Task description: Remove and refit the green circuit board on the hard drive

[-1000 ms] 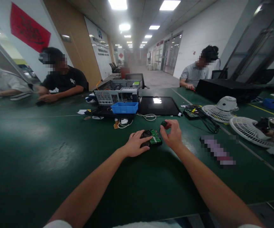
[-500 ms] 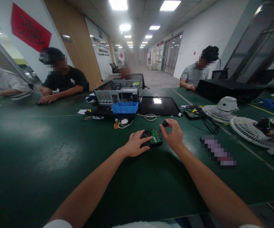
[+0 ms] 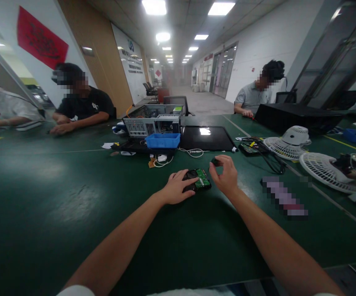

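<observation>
My left hand [image 3: 178, 187] lies with spread fingers across a hard disk drive [image 3: 202, 177], which rests on the green table with its green circuit board facing up. The hand covers the drive's left part. Just right of the drive, my right hand [image 3: 225, 174] is raised a little off the table. Its thumb and fingertips pinch a small dark object [image 3: 215, 162], too small and partly hidden to name for certain. That object and the drive are apart.
Beyond my hands stand an open computer case [image 3: 151, 121], a blue bin [image 3: 162, 140] and a black flat panel [image 3: 207, 137]. White fan parts [image 3: 285, 144] and a black cable [image 3: 272, 158] lie to the right. Co-workers sit across the table.
The small dark object has tilted slightly between my right fingertips, and more of it is hidden. My left hand and the drive have not moved.
</observation>
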### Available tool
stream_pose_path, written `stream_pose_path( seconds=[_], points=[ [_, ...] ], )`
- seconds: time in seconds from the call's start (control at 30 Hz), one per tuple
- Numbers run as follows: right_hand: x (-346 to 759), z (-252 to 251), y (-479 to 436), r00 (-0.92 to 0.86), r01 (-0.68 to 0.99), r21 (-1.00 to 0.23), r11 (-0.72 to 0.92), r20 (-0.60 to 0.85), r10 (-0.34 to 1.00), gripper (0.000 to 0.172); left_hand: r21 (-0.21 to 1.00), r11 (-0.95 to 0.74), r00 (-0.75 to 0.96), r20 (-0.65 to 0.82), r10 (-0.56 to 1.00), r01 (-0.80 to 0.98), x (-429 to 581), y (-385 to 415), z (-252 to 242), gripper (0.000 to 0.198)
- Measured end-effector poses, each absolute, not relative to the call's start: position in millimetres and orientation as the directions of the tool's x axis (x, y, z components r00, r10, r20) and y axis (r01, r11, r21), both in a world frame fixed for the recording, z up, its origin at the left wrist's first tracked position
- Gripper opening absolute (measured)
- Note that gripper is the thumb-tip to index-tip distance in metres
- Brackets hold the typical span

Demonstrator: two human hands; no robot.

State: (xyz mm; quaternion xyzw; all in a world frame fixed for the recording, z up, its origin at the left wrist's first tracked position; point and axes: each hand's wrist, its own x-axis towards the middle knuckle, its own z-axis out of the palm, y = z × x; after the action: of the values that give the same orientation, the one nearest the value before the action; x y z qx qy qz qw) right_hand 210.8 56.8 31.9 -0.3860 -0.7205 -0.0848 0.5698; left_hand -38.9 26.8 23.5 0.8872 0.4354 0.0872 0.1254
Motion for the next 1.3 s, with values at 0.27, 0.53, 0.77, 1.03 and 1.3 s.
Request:
stream_pose_path(
  seconds=[0.27,0.53,0.77,1.03,1.3],
  points=[
    [209.9,32.8,53.5,-0.096,0.642,-0.33,0.692,0.861,0.499,0.034,0.302,-0.595,0.609,0.059,0.791,0.745,-39.2,25.8,24.8,0.062],
    [210.0,30.7,54.6,-0.044,0.686,-0.351,0.637,0.854,0.518,0.035,0.299,-0.596,0.609,0.057,0.791,0.745,-39.7,27.1,23.1,0.063],
    [207.6,25.1,55.2,-0.026,0.661,-0.392,0.639,0.84,0.542,0.039,0.296,-0.587,0.6,0.056,0.798,0.753,-38.6,26.9,23.8,0.062],
    [203.7,24.7,56.4,0.019,0.685,-0.39,0.616,0.854,0.52,0.039,0.299,-0.585,0.601,0.045,0.798,0.754,-39.3,26.3,24.7,0.062],
    [205.3,25.9,53.3,-0.01,0.688,-0.397,0.608,0.832,0.554,0.039,0.305,-0.59,0.605,0.052,0.794,0.748,-39.0,25.9,24.6,0.062]
  ],
)
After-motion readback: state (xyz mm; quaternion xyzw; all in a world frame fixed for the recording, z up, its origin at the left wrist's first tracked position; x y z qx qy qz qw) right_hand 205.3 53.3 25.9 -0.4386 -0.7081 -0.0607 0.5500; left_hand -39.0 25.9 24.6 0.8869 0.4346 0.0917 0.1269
